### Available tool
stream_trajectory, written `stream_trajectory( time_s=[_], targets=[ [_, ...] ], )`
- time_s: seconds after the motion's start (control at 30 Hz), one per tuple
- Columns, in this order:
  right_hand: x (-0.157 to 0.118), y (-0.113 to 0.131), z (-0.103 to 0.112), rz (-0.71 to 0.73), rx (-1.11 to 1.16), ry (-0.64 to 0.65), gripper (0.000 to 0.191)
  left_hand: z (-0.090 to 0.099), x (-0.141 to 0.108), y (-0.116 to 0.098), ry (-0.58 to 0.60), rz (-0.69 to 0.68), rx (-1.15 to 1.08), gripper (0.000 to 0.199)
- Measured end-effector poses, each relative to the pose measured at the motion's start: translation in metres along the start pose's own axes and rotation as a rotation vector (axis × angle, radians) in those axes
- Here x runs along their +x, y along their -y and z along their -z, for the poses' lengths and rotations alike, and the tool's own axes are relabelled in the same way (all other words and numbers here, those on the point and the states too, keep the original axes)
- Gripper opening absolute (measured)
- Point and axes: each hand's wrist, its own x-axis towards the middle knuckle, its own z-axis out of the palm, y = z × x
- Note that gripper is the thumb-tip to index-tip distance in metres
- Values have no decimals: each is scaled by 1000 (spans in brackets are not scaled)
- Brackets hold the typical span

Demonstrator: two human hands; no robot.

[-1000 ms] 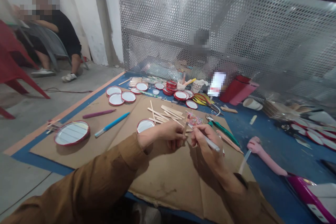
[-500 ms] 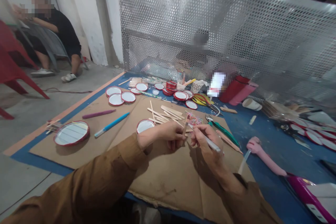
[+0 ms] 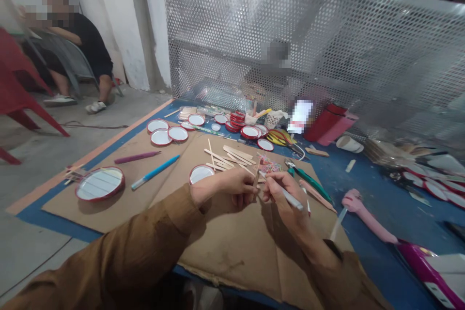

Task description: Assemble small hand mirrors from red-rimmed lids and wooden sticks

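My left hand (image 3: 242, 188) is closed on a small wooden craft stick (image 3: 257, 172), held upright above the cardboard. Between the fingers of my right hand (image 3: 286, 198) is a white marker pen (image 3: 288, 194), its tip at or close to the stick; I cannot tell whether they touch. Loose craft sticks (image 3: 228, 156) lie on the cardboard sheet (image 3: 225, 242) just beyond my hands. A red-rimmed white lid (image 3: 201, 174) sits partly behind my left wrist. Past my right fingers lies a pile of small colourful bits (image 3: 269, 162).
Left are a lid with sticks across it (image 3: 100, 184), a blue pen (image 3: 155, 172) and a purple pen (image 3: 137, 157). Green-handled pliers (image 3: 310, 184) and a pink-purple tool (image 3: 374, 223) lie right. Red-rimmed lids (image 3: 162, 136) stand behind. A perforated metal panel (image 3: 225, 24) bounds the table; a person sits far left.
Both hands keep nearly the same place and grip. The white marker pen has shifted very slightly to the left near the stick.
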Motion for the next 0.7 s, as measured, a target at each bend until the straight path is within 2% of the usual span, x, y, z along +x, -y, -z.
stream_trajectory(
  time_s=[0.23,0.7],
  targets=[
    [0,0,1,13,58,-75,20,0,2,2,15,19,-22,19],
    [1,-4,-1,-24,10,-47,23,1,4,5,13,-1,-29,21]
  ],
)
